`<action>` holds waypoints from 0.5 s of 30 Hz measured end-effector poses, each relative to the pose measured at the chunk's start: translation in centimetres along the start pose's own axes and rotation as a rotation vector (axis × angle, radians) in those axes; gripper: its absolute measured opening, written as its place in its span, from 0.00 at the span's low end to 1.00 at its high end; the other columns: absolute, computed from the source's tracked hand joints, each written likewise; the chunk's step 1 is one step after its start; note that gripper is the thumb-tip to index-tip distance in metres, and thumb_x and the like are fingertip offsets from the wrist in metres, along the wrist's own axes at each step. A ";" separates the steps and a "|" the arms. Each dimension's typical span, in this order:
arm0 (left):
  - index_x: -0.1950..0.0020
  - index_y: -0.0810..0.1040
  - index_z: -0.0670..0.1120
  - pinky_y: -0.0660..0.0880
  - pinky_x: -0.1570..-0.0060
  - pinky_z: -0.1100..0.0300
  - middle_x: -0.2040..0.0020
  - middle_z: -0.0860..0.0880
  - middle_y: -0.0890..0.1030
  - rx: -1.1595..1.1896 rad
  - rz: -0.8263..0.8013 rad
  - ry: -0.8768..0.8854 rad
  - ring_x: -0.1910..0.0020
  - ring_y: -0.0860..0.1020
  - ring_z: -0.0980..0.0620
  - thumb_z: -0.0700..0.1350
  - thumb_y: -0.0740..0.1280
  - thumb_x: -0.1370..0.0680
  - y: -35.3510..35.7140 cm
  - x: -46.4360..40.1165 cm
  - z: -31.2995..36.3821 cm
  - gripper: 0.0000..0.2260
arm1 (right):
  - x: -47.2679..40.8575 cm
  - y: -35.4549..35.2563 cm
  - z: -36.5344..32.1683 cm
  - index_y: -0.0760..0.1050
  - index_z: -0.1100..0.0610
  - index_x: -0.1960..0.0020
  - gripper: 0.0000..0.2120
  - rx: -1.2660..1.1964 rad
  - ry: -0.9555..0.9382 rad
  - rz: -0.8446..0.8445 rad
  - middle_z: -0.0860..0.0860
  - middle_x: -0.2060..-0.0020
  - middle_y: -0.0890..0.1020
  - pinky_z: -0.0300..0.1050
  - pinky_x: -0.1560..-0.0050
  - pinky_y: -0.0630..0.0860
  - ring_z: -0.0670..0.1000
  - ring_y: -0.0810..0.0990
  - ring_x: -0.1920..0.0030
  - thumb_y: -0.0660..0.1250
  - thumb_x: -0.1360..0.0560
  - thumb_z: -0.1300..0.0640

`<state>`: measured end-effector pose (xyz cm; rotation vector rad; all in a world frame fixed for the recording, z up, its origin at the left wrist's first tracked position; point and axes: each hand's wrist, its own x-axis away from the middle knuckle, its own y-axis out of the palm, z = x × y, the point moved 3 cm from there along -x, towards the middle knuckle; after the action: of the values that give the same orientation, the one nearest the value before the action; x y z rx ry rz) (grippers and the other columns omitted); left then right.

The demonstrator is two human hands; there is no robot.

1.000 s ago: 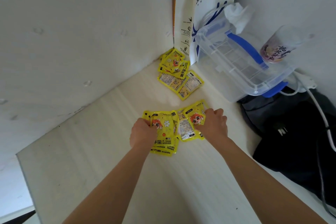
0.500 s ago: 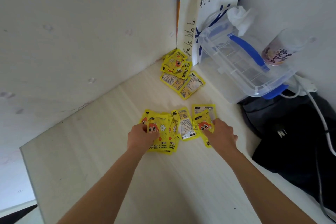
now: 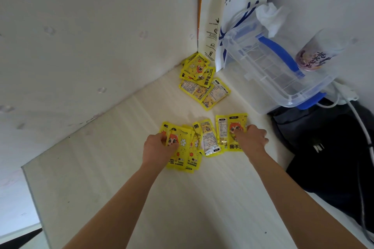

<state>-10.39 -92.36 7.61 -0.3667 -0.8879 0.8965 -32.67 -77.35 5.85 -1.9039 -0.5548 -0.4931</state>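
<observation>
Several yellow hand warmer packets lie on a pale wooden table point(image 3: 182, 204). A near group spreads in front of me: a left stack point(image 3: 183, 155), a face-down middle packet point(image 3: 209, 137), and a right packet point(image 3: 225, 127). My left hand point(image 3: 158, 148) pinches the upper left edge of the top packet on the left stack. My right hand point(image 3: 252, 137) holds the right packet at its right edge, fingers curled on it. A second pile of packets point(image 3: 202, 82) sits in the far corner against the wall.
A white paper coffee bag point(image 3: 236, 10) stands in the corner. Beside it is a clear plastic box with blue handle point(image 3: 269, 70), holding a crumpled tissue. A drink cup point(image 3: 315, 54) rests on the box. A black bag point(image 3: 327, 151) and white cable point(image 3: 362, 127) lie at right.
My right hand has slid its packet to the right, away from the middle packet. My left hand has stayed on the left stack, which shifted slightly.
</observation>
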 end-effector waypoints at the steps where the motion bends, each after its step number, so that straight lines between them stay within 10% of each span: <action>1: 0.54 0.81 0.42 0.77 0.56 0.52 0.57 0.43 0.83 -0.002 0.008 -0.001 0.56 0.81 0.43 0.47 0.73 0.28 0.2 0.0 0.2 0.09 | 0.0 0.2 -0.3 0.68 0.59 0.35 0.22 0.016 -0.003 -0.001 0.59 0.37 0.65 0.50 0.48 0.66 0.62 0.64 0.37 0.66 0.25 0.51; 15: 0.53 0.80 0.47 0.78 0.60 0.56 0.58 0.46 0.83 0.216 0.059 -0.118 0.58 0.81 0.48 0.46 0.72 0.28 0.4 1.1 -0.8 0.06 | 0.4 1.6 -1.6 0.65 0.54 0.36 0.24 0.062 -0.081 0.015 0.59 0.41 0.65 0.50 0.53 0.73 0.65 0.73 0.44 0.69 0.27 0.50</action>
<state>-9.67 -91.21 7.45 -0.1551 -0.8813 1.0660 -31.51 -79.36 5.50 -1.8741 -0.6020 -0.3862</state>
